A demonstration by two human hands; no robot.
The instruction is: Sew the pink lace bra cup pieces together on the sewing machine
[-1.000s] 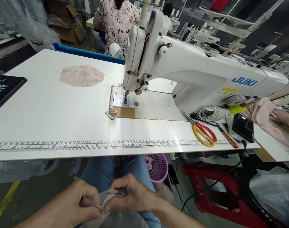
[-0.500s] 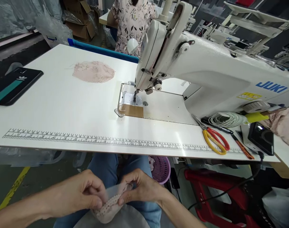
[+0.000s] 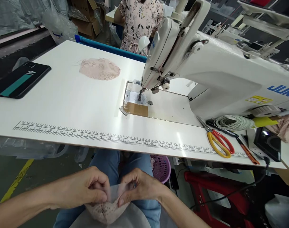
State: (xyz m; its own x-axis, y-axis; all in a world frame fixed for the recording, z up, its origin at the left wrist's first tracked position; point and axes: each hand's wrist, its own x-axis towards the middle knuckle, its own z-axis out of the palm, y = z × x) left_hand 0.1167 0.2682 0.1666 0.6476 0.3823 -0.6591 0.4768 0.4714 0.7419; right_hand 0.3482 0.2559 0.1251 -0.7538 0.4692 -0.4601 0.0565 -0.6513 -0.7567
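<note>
Over my lap, my left hand (image 3: 91,188) pinches the left side of a small pale pink piece of sheer fabric (image 3: 106,210). The thumb and fingers of my right hand (image 3: 137,188) grip its right side. Between the hands the upper strip is see-through, and a dotted, lace-like part hangs below. The fingertips partly hide the cloth's edges. A second pale pink lace piece (image 3: 99,69) lies flat on the white sewing table (image 3: 63,101), with loose thread at its left end. The sewing machine (image 3: 163,60) stands with its needle area away from both hands.
Scissors (image 3: 219,142), a coil of white cord (image 3: 233,122) and a black phone-like device (image 3: 269,144) lie at the right. A black case (image 3: 22,79) rests at the left. Below the table are a purple basket (image 3: 161,169) and a red stand (image 3: 215,190). Another person (image 3: 139,27) stands beyond.
My left hand has moved slightly up and right, closer to the right hand. The fabric now spreads wider below the hands, showing more of its dotted part. The view has shifted slightly.
</note>
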